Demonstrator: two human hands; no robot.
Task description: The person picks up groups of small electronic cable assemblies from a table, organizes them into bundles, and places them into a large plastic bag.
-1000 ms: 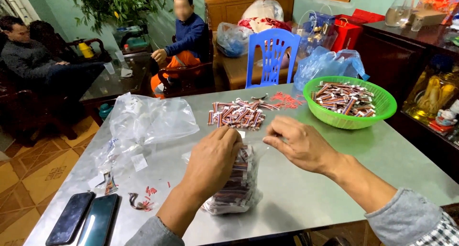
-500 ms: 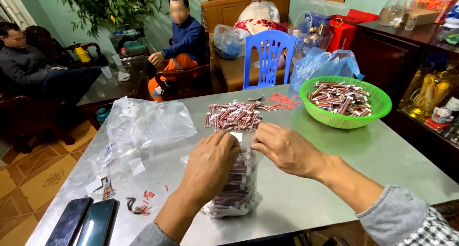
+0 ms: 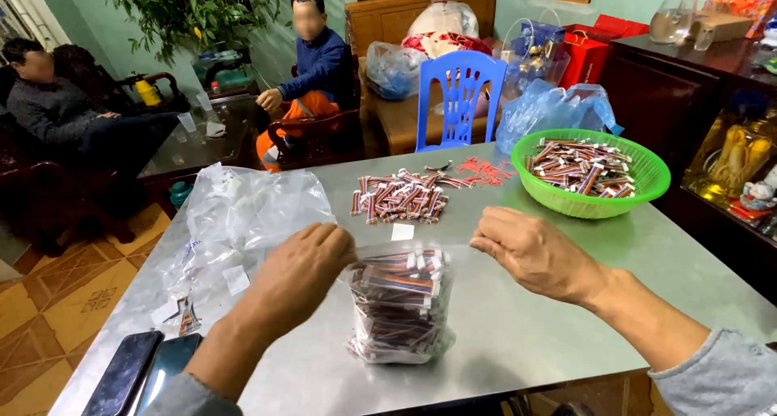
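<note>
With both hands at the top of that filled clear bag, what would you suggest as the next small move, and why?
Probably press the mouth of the clear bag closed along its top edge. The left hand and right hand each pinch an end of the stretched-out mouth, and the bag stands upright, packed nearly full with small striped packets.

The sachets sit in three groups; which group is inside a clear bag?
The sachets between the hands, in the clear bag; the others lie loose or in a basket.

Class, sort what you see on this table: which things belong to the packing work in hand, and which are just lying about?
In use: left hand, right hand, filled clear bag, loose sachet pile, green basket.
Lying about: two phones, empty clear bags, red scraps.
</note>
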